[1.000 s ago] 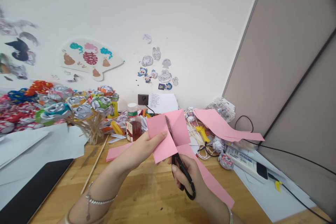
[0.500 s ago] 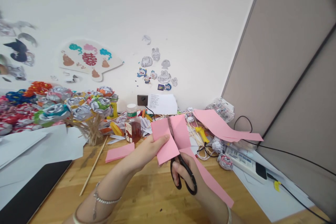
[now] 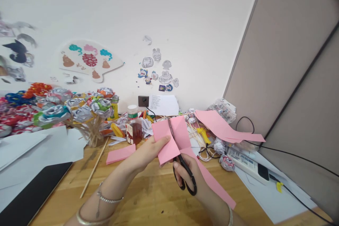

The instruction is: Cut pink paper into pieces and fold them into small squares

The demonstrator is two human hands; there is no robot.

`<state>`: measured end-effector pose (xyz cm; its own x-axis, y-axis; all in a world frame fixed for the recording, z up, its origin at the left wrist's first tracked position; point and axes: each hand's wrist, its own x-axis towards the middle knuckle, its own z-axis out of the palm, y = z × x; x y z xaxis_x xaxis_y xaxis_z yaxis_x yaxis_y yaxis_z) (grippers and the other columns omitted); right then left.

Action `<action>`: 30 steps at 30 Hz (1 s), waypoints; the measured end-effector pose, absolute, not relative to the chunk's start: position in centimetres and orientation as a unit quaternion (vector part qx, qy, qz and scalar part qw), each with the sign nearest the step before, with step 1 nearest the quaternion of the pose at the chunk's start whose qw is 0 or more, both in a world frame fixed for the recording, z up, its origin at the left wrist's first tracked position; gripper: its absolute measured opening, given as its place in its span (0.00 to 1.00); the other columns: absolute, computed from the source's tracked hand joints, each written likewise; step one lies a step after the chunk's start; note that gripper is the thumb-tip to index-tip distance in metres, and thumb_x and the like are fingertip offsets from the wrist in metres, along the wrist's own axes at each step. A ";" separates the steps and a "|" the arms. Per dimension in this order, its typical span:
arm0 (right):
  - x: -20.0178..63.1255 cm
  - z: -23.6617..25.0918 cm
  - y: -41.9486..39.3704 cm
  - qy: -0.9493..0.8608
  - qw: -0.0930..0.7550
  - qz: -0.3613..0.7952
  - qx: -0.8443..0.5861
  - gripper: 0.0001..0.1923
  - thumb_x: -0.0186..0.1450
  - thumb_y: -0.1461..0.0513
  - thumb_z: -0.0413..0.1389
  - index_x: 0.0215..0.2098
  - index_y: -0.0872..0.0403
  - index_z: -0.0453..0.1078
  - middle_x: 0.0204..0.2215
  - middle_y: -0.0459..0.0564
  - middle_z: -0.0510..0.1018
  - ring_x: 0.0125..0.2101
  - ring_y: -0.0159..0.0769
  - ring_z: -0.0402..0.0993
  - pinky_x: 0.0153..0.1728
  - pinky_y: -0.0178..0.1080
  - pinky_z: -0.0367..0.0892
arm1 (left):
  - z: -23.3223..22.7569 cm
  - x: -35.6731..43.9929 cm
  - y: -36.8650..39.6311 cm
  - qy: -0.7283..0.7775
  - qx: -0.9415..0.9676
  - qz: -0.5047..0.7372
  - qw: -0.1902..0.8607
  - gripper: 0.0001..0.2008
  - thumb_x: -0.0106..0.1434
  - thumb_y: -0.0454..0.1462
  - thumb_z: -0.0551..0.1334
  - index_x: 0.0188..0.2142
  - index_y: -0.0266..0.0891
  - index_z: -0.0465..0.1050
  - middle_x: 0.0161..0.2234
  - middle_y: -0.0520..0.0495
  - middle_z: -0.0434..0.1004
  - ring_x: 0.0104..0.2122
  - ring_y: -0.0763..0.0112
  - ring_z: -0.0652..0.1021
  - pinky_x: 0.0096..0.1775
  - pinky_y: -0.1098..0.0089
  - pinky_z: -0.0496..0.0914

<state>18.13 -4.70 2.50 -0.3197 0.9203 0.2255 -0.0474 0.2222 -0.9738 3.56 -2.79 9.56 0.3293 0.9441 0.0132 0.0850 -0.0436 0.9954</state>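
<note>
My left hand (image 3: 148, 150) pinches a piece of pink paper (image 3: 166, 150), thumb on top and fingers hidden beneath. In my right hand (image 3: 194, 167) are black-handled scissors (image 3: 191, 180), my fingers through the loops. Their blades lie along the paper, with the left-held piece on one side and a pink flap (image 3: 180, 132) on the other. The handle loops are close together. A long pink strip (image 3: 217, 183) runs under my right hand toward the lower right. Small pink rectangles (image 3: 120, 154) lie stacked on the wooden table (image 3: 137, 201) to the left.
Paper flowers on sticks (image 3: 87, 113) crowd the back left, near a jar (image 3: 134, 129). A wooden stick (image 3: 94, 169) and a black flat panel (image 3: 37, 192) lie at left. More pink paper (image 3: 217, 125), a power strip (image 3: 247, 166) and cables occupy the right.
The scissor handle loops have drawn slightly closer together, and the right hand has shifted a little. My left hand keeps its hold on the pink paper.
</note>
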 end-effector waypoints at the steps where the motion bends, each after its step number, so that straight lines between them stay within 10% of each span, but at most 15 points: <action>1: 18.1 2.3 -4.6 -0.627 0.470 0.516 -0.346 0.14 0.58 0.53 0.51 0.23 0.55 0.58 0.12 0.38 0.59 0.12 0.23 0.56 0.12 0.28 0.53 | 9.6 3.6 -2.8 0.424 0.604 0.394 0.548 0.15 0.57 0.45 0.53 0.21 0.36 0.64 0.13 0.55 0.67 0.15 0.77 0.64 0.20 0.75 0.58; 30: 17.2 1.1 -3.8 -0.574 0.386 0.593 -0.412 0.19 0.54 0.48 0.52 0.21 0.56 0.59 0.10 0.38 0.60 0.08 0.22 0.56 0.07 0.26 0.51 | 3.8 2.3 -1.7 0.369 0.514 0.410 0.657 0.21 0.58 0.45 0.51 0.15 0.35 0.63 0.08 0.54 0.62 0.09 0.80 0.60 0.15 0.77 0.51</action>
<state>17.19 -3.76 1.12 -0.3624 0.9310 -0.0440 0.0146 -0.0416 -0.9990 2.32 -1.67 3.77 0.3918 0.9179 -0.0633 -0.1595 0.1355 0.9779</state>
